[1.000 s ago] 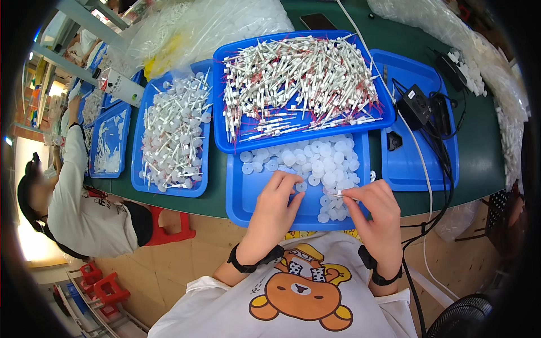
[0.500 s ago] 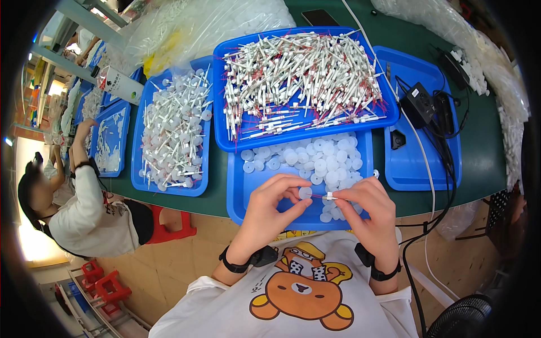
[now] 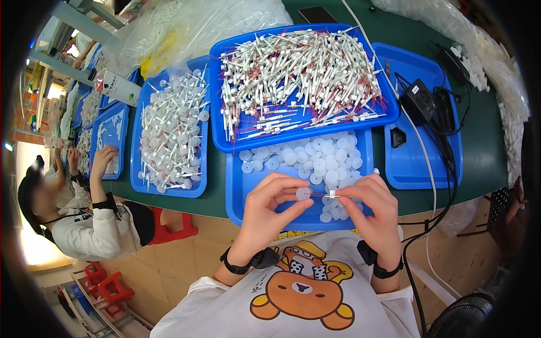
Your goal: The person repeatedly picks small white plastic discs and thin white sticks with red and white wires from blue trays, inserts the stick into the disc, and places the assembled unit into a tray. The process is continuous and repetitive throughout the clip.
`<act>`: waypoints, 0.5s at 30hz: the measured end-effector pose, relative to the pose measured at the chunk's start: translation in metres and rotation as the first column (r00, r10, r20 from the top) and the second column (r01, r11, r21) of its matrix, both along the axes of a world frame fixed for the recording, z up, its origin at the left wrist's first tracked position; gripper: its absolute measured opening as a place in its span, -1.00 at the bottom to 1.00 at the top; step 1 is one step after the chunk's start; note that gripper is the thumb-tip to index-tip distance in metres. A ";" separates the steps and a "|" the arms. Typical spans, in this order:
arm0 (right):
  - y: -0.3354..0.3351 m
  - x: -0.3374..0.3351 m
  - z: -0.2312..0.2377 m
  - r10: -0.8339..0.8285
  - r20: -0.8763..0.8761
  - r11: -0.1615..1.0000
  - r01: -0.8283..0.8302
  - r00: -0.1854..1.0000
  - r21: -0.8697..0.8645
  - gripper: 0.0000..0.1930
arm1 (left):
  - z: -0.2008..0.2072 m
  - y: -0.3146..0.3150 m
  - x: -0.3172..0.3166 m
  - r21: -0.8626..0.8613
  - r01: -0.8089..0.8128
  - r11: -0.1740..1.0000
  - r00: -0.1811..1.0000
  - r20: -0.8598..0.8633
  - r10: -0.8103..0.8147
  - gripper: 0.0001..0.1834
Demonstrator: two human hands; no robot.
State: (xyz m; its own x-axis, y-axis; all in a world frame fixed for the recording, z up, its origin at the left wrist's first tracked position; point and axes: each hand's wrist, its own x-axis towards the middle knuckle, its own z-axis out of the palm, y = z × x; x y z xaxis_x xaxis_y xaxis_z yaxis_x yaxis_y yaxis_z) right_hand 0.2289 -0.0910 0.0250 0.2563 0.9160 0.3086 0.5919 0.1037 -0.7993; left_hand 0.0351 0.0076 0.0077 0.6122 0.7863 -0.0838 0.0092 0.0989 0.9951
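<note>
Nearest is the person's white shirt point(image 3: 225, 307), printed with a brown cartoon bear, and a black band sits on each wrist. Above it, the two hands face each other over the near part of a blue tray point(image 3: 243, 188). The left hand point(image 3: 266, 207) pinches a translucent disc point(image 3: 303, 194) between thumb and fingers, flat face showing. The right hand point(image 3: 374, 206) grips a small white stick point(image 3: 331, 195) by thumb and fingertips, and a thin red strand point(image 3: 318, 195) spans the gap from stick to disc. The two pieces are close together but apart.

Beyond the hands, loose translucent discs point(image 3: 324, 160) lie heaped in the same tray. A second blue tray point(image 3: 310, 136) overlaps its far part, piled with white sticks point(image 3: 298, 73) trailing red strands. To the left, a narrower blue tray point(image 3: 135, 169) holds sticks and discs mixed together. To the right, another blue tray point(image 3: 417, 166) carries a black adapter point(image 3: 418, 102) and dark cables.

At the far side of the green tabletop point(image 3: 484, 152) lie a dark phone point(image 3: 317, 14) and a clear plastic bag point(image 3: 225, 28). Off to the left, a co-worker point(image 3: 84, 234) reaches toward other trays.
</note>
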 end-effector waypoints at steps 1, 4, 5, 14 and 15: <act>0.000 0.000 0.002 0.006 0.006 1.000 -0.006 1.000 -0.001 -0.82 | -0.002 0.000 0.000 0.015 0.010 1.000 1.000 0.011 -0.010 -0.63; 0.000 -0.001 0.004 0.039 0.044 0.999 -0.039 0.998 0.013 -0.81 | -0.006 0.001 -0.001 0.044 0.048 0.998 0.998 0.048 -0.050 -0.62; 0.001 -0.001 0.004 0.053 0.061 0.998 -0.054 0.997 0.020 -0.80 | -0.006 0.001 -0.001 0.042 0.067 0.997 0.996 0.063 -0.069 -0.62; -0.001 -0.009 0.006 0.101 0.202 0.986 -0.125 0.974 0.109 -0.70 | -0.002 -0.006 0.006 -0.031 0.071 0.997 0.993 0.095 -0.068 -0.60; -0.001 -0.010 0.006 0.088 0.209 0.987 -0.114 0.974 0.116 -0.71 | -0.001 -0.008 0.007 -0.075 0.037 0.997 0.994 0.106 -0.029 -0.61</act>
State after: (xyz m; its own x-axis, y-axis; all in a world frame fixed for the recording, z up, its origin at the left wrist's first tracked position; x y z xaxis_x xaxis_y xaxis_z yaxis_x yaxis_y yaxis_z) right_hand 0.2188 -0.0920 0.0313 0.0851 0.8842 0.4593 0.7211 0.2634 -0.6408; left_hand 0.0424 -0.0003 0.0070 0.6465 0.7591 -0.0767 -0.0905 0.1761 0.9802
